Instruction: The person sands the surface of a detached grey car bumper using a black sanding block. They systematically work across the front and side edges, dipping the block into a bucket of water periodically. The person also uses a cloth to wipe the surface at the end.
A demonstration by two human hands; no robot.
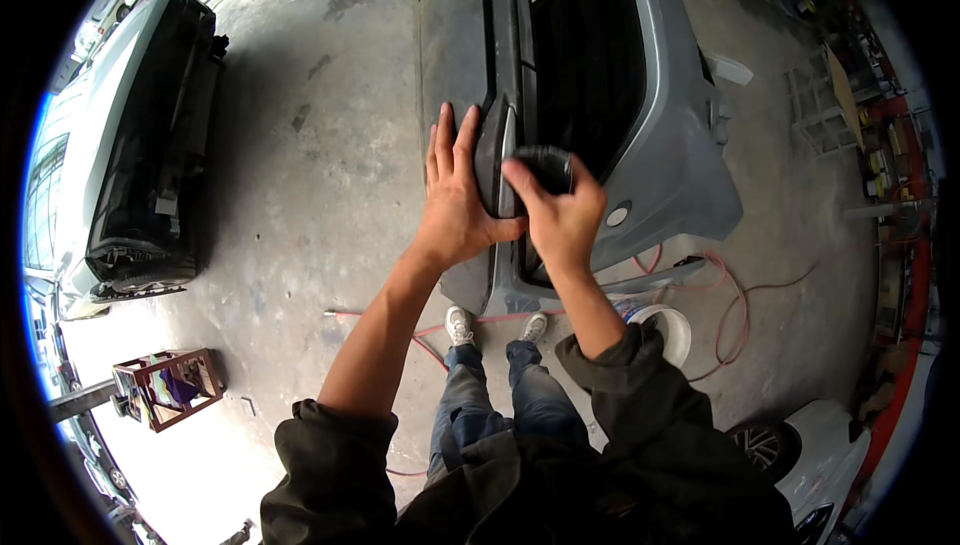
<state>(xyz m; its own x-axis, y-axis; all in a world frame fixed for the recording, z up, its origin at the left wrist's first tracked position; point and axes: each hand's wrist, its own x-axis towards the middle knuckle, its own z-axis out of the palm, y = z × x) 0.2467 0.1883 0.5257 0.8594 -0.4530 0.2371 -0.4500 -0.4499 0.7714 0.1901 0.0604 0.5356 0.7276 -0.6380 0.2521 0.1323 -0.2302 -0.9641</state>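
A grey car bumper [665, 170] lies right in front of the person, its long axis running away from the body, beneath both hands. The left hand [455, 207] rests on the bumper's left part, fingers spread and nearly straight, thumb pointing right, with nothing visible in its hold. The right hand [565, 217] is closed on a dark pad [546, 163], too blurred to tell how firmly; the pad lies just ahead of the palm, beside a narrow strip [508, 133], and the right hand is nearer the grille opening [585, 65]
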